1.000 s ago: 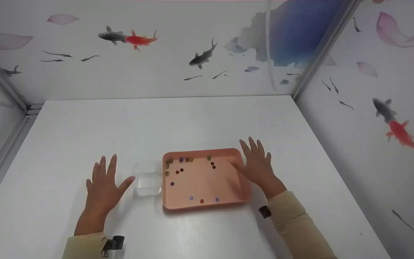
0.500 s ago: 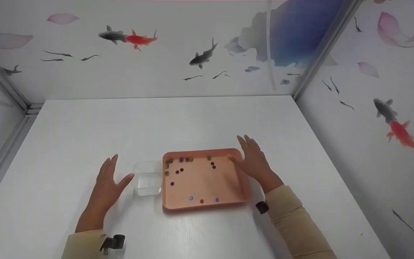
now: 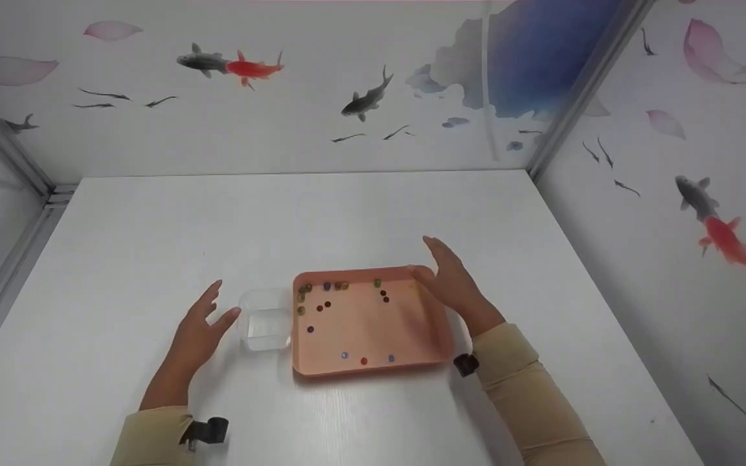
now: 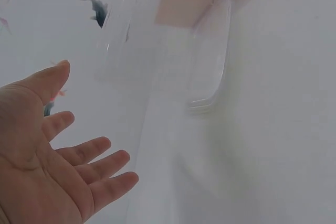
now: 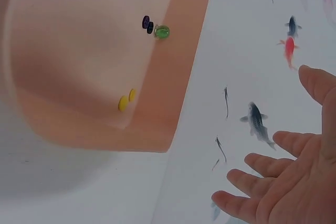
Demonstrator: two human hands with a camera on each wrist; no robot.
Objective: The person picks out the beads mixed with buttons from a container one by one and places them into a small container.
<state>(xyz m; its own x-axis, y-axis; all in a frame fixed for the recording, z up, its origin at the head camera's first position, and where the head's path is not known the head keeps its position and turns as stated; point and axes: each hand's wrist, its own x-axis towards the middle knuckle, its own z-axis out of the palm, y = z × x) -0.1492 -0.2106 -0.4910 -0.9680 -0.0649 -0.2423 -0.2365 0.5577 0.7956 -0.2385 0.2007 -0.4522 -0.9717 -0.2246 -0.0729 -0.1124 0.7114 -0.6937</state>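
A peach-coloured tray [image 3: 353, 331] lies mid-table, holding glass marbles [image 3: 377, 283] and small dark discs [image 3: 320, 309]. Two yellow discs [image 5: 123, 103] show in its corner in the right wrist view. Against its left side stands a clear plastic container [image 3: 268, 327]. My left hand [image 3: 197, 336] hovers left of the container, fingers spread and palm turned toward it, gripping nothing. Over the tray's right rim my right hand [image 3: 456, 285] is held with straight fingers, thumb toward the tray; nothing is in it.
The white table [image 3: 295, 220] meets a back wall [image 3: 308, 136] printed with fish and petals. A similar wall [image 3: 645, 259] runs along the right. Each sleeve carries a small black wrist camera [image 3: 467, 364].
Both hands have turned so their palms face inward, and their fingers overlap more in the head view. The right hand has shifted slightly left. The tray, marbles and container have not moved.
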